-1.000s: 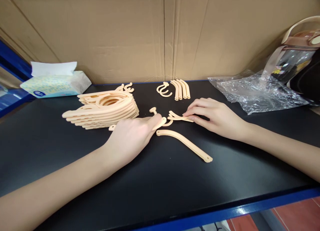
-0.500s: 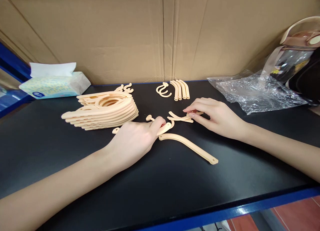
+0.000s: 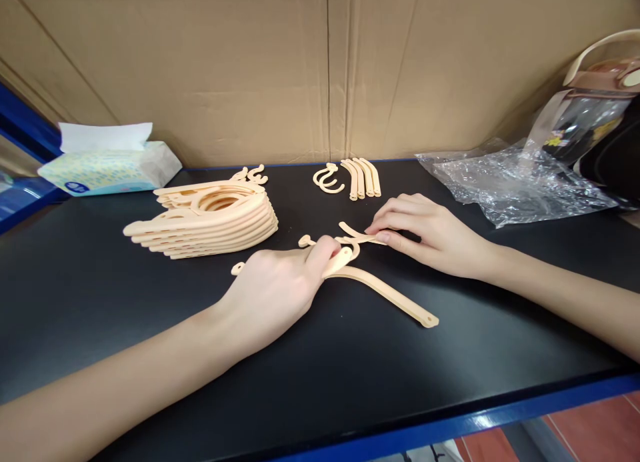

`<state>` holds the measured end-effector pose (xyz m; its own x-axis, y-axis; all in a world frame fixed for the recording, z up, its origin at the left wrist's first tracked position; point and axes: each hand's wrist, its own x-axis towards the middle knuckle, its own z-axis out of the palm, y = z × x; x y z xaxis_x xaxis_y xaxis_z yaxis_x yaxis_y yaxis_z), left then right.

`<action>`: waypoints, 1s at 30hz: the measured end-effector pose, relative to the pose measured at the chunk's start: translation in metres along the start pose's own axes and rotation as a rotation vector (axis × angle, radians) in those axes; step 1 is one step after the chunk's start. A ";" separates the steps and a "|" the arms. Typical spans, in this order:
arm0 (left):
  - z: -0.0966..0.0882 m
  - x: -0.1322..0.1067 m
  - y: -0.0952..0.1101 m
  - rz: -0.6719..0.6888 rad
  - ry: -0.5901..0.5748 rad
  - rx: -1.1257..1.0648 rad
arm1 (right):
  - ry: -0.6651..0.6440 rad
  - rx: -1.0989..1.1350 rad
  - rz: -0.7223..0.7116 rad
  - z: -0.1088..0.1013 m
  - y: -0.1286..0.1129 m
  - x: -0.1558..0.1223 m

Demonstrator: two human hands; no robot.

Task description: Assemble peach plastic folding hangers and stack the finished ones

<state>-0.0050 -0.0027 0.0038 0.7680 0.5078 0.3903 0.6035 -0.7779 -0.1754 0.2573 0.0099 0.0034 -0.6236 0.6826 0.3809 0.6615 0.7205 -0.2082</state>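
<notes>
My left hand (image 3: 275,285) is closed around a cream plastic hanger arm (image 3: 340,262), whose holed end sticks out past the thumb. Beyond these fingers lies a cream hook (image 3: 306,241), partly hidden by the hand. Another curved hanger arm (image 3: 390,293) rests on the table, its left end beside the held piece. My right hand (image 3: 425,235) pinches a thin curved cream strip (image 3: 373,239) between thumb and fingers. It crosses a second strip (image 3: 347,229) near the left hand.
A stack of cream hanger bodies (image 3: 225,232) stands left on the black table (image 3: 320,382). Loose hooks (image 3: 327,179) and several curved arms (image 3: 367,179) lie at the back. A tissue pack (image 3: 110,169), clear plastic bag (image 3: 520,185) and bottle (image 3: 590,115) are around the edges.
My left hand has shifted slightly right with the hanger arm, now overlapping the left end of the lying arm. My right hand has drawn its strip slightly; its fingers stay pinched.
</notes>
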 end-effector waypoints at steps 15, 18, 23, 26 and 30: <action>-0.002 -0.001 0.005 0.035 0.007 -0.096 | 0.010 -0.037 -0.094 0.003 -0.001 -0.001; 0.000 -0.003 0.005 0.055 0.007 -0.117 | 0.005 0.009 -0.164 0.002 -0.004 -0.001; 0.001 -0.002 0.004 0.074 0.012 -0.173 | -0.004 -0.014 -0.256 0.002 -0.011 -0.003; -0.002 -0.002 0.005 0.108 0.036 -0.185 | 0.020 -0.061 -0.296 0.002 -0.011 -0.003; -0.003 -0.002 0.005 0.104 0.036 -0.184 | 0.029 -0.092 -0.325 0.002 -0.011 -0.004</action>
<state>-0.0038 -0.0088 0.0054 0.8143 0.4099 0.4110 0.4692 -0.8817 -0.0502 0.2516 -0.0001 0.0026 -0.7970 0.4140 0.4398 0.4653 0.8851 0.0101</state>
